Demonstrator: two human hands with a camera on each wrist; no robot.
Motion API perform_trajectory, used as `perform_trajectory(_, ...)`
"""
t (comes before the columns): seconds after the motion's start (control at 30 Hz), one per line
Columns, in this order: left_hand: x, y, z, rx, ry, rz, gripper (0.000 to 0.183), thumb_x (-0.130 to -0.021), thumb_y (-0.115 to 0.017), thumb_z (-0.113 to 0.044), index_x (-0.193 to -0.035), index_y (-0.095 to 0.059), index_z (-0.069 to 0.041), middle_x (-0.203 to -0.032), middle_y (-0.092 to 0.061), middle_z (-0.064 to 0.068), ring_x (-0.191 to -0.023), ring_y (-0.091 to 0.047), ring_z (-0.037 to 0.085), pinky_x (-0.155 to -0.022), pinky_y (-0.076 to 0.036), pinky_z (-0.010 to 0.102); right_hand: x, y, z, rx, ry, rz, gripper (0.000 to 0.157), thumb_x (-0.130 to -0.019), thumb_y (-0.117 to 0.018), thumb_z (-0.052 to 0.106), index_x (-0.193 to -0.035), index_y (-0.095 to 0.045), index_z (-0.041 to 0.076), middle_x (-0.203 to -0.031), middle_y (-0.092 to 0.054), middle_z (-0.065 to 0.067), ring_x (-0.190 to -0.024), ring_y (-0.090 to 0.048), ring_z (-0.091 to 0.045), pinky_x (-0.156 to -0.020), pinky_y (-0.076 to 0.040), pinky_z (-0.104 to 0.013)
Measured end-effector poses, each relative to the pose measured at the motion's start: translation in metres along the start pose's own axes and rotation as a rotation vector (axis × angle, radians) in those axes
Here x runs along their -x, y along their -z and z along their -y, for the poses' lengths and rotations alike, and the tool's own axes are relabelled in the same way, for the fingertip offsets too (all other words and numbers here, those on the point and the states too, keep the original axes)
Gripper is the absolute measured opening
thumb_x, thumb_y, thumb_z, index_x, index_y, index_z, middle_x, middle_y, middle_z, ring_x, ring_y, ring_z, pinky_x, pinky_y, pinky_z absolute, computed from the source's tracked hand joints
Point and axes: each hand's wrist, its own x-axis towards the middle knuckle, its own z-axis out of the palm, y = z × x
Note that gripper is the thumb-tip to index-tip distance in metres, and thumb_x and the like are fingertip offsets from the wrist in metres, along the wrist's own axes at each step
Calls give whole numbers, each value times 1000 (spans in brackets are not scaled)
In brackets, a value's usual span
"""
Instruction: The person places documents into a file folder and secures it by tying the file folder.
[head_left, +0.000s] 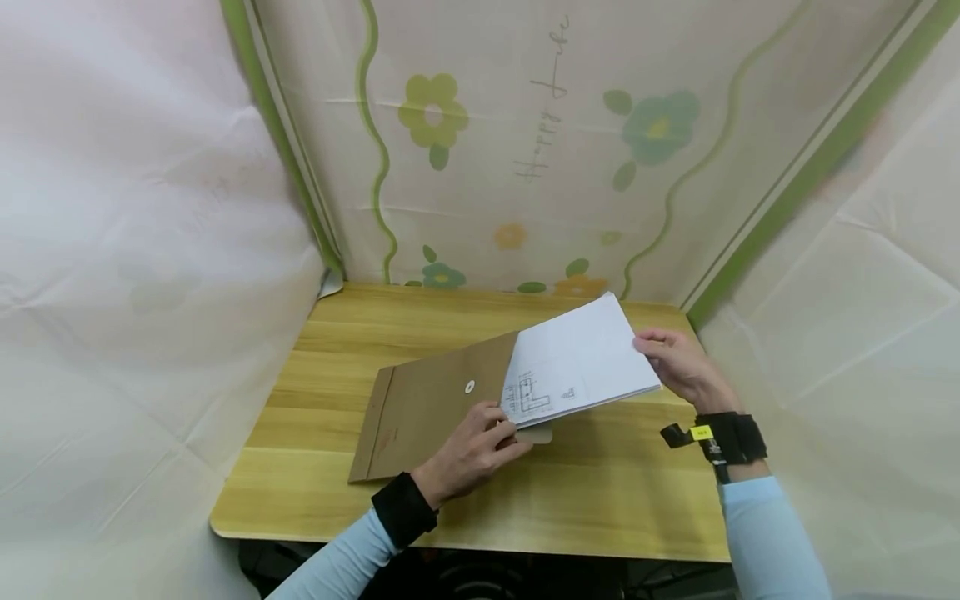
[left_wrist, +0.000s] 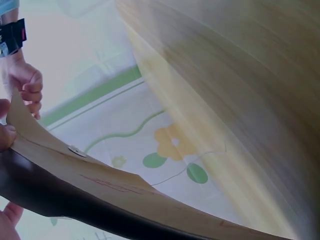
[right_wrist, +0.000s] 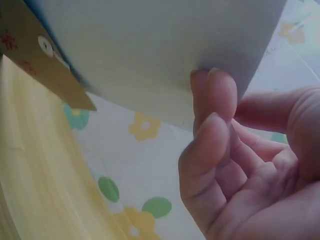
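Note:
A brown paper file envelope (head_left: 442,392) with a white button is held at a slant over the table, its near mouth edge gripped by my left hand (head_left: 476,446). Out of its right end sticks a stack of white paper sheets (head_left: 577,350), the top one printed with a line drawing. My right hand (head_left: 678,367) pinches the sheets at their outer right edge. In the right wrist view, thumb and fingertips (right_wrist: 222,95) press the paper from both sides. The left wrist view shows the envelope (left_wrist: 110,185) edge-on; the sheets' inner part is hidden inside it.
The wooden table (head_left: 300,450) has a rounded front left corner. Floral printed fabric (head_left: 487,167) hangs at the back, with pale cloth walls on both sides. Dark objects (head_left: 480,575) show below the front edge. Both wrists wear black bands (head_left: 405,508).

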Motion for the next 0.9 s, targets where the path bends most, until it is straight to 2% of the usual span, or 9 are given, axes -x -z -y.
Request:
perform_trajectory(0.1, 1, -1, 0, -10, -5, -8, 36, -103, -41, -16, -102, -76, -24, -92, -65, -1, -95, -55, 23, -94, -47, 44, 3, -9, 0, -7, 10, 1, 17, -101, -52, 10, -96, -68, 13, -82, -70, 5, -68, -63, -8, -62, -54, -26)
perform_trajectory(0.2, 2, -3, -1, -18, -18, -15, 38, -104, -39, -16, -102, -76, -23, -94, -65, -1, -94, -55, 23, -94, -47, 43, 5, -19, -3, -9, 10, -30, 15, -101, -53, 11, -94, -66, 13, -73, -66, 6, -60, -58, -6, -58, -51, -24)
perform_trajectory(0.37, 2, -3, 1, -31, -48, -28, 42, -107, -34, -14, -100, -75, -22, -93, -65, -1, -93, -54, 22, -92, -48, 41, 7, -42, -13, 18, -11, -77, 7, -100, -56, 16, -97, -59, 11, -66, -62, 8, -55, -52, -6, -56, -48, -23)
perform_trajectory(0.6, 3, -2, 3, -6, -67, -54, 41, -106, -35, -14, -99, -75, -21, -94, -65, 0, -94, -53, 23, -91, -48, 42, 6, -65, -21, 78, -21, -87, 19, -99, -59, 19, -107, -54, 3, -70, -70, 3, -52, -57, -7, -51, -49, -23)
perform_trajectory(0.73, 1, 1, 3, -4, -72, -98, 40, -106, -37, -12, -95, -75, -20, -92, -64, 0, -92, -52, 22, -89, -49, 40, 5, -72, -24, 84, -5, -69, 18, -99, -58, 18, -107, -54, 2, -68, -70, 3, -48, -57, -7, -49, -48, -22)
perform_trajectory(0.9, 0, 2, 2, 2, -62, -138, 40, -105, -38, -12, -92, -75, -20, -91, -64, 0, -93, -50, 23, -89, -50, 39, 5, -85, -30, 83, 8, -89, 17, -99, -59, 16, -106, -54, 1, -62, -65, 4, -44, -54, -7, -47, -47, -22)
